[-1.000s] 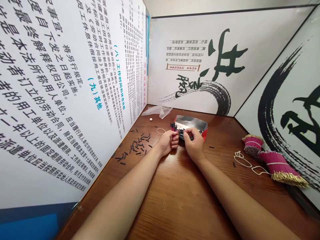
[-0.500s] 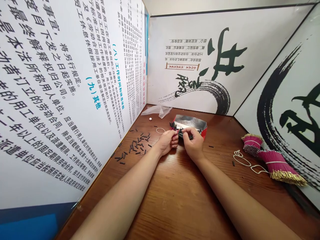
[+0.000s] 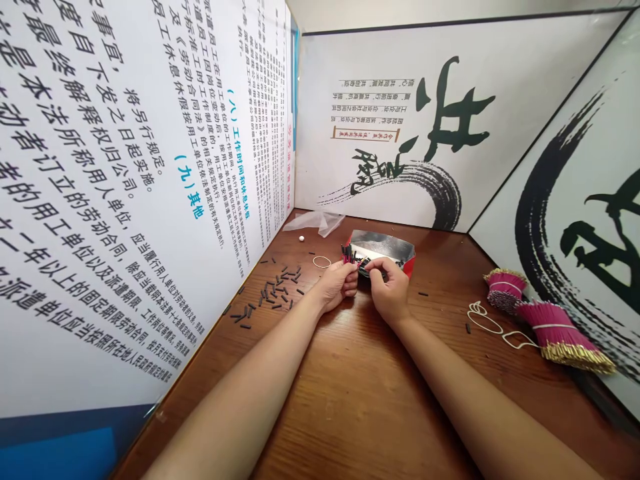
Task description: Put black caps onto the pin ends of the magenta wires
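My left hand is closed round a small bunch of pink wires, whose upper ends carry black sleeves. Close to its right, my right hand has thumb and forefinger pressed together; what lies between them is too small to make out. Both hands are at the near side of an open box with a silvery inside and red outer side. Black sleeves in the box show partly behind my right fingers. Several loose black sleeves lie scattered on the wooden table to the left.
Two bundles of pink wires with metal tips lie at the right, near white rubber bands. Another band, a clear plastic bag and a small white bead lie behind my left hand. Printed panels wall the table.
The black-ended wires in my left hand have shifted slightly and show a little more. My right fingers have moved slightly, still beside the left hand. The view has shifted very slightly.
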Tool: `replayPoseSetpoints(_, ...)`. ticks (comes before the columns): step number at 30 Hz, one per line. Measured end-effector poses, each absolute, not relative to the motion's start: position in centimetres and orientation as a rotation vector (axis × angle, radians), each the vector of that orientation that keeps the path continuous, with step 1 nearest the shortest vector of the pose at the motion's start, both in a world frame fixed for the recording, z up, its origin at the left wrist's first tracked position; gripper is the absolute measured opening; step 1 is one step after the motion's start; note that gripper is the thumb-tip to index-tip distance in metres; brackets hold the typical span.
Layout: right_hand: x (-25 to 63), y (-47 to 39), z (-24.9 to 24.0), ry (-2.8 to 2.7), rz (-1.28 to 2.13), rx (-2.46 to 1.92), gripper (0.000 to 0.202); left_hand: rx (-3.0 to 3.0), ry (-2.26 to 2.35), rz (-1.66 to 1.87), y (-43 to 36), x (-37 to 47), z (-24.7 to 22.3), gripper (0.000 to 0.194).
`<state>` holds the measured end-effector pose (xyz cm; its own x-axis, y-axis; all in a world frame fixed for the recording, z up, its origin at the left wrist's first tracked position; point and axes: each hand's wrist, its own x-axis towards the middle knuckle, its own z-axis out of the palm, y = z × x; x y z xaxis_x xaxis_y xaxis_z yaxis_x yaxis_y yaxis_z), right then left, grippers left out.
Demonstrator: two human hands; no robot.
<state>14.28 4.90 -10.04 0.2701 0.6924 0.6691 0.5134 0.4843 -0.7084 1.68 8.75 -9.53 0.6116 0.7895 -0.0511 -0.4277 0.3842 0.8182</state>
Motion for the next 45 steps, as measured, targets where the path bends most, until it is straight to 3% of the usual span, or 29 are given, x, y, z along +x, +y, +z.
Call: replayPoseSetpoints(45,14.51,5.21,-9.99,-1.236,0.192,-1.130,0.011,0.859,0.479,0.848,8.05,1.54,-8.70,0.024)
